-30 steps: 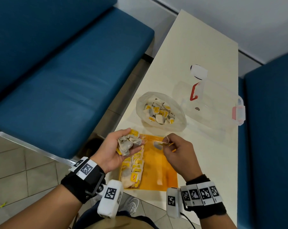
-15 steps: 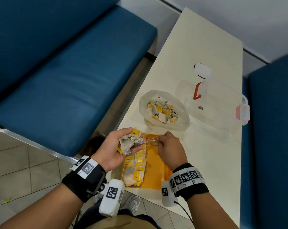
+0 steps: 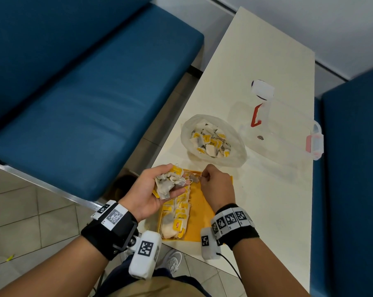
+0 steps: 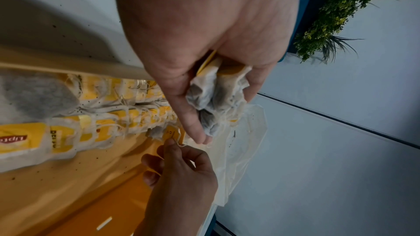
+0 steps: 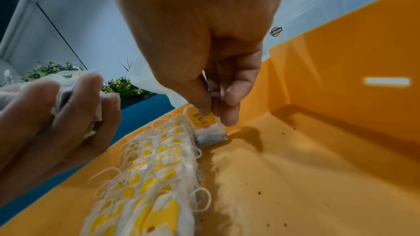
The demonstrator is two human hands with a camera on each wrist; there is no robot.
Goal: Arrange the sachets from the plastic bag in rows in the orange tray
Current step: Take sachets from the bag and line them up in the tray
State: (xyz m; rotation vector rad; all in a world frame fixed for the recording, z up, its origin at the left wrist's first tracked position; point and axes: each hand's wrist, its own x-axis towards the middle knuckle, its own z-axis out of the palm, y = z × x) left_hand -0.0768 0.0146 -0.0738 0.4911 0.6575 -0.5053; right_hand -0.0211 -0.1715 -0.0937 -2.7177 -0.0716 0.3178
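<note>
Pinching a single sachet point(image 5: 205, 123) by its yellow tag, the right hand point(image 3: 216, 187) lowers it into the orange tray point(image 5: 318, 150) at the far end of the rows of sachets point(image 5: 154, 177) lying there — thumb and forefinger closed on the tag, the grey pouch hanging below and just touching the tray floor. The rows run along the tray's left side, overlapped like tiles with their strings looping loose; the tray floor to the right of them is bare orange, dotted with tea dust. Just left of the tray's far end, the left hand point(image 3: 157, 191) is curled around a crumpled bunch of sachets point(image 3: 170, 183), held above the tray. Beyond the tray sits the plastic bag point(image 3: 237, 155), open and with many sachets inside. Past the bag, a clear plastic box point(image 3: 288, 133) rests on the white table point(image 3: 267, 211).

To do this step well, the pouch should probably be laid flat with its tag facing up, overlapping the last sachet in line — and the string tucked in so it does not snag its neighbours. The task looks far from finished.
</note>
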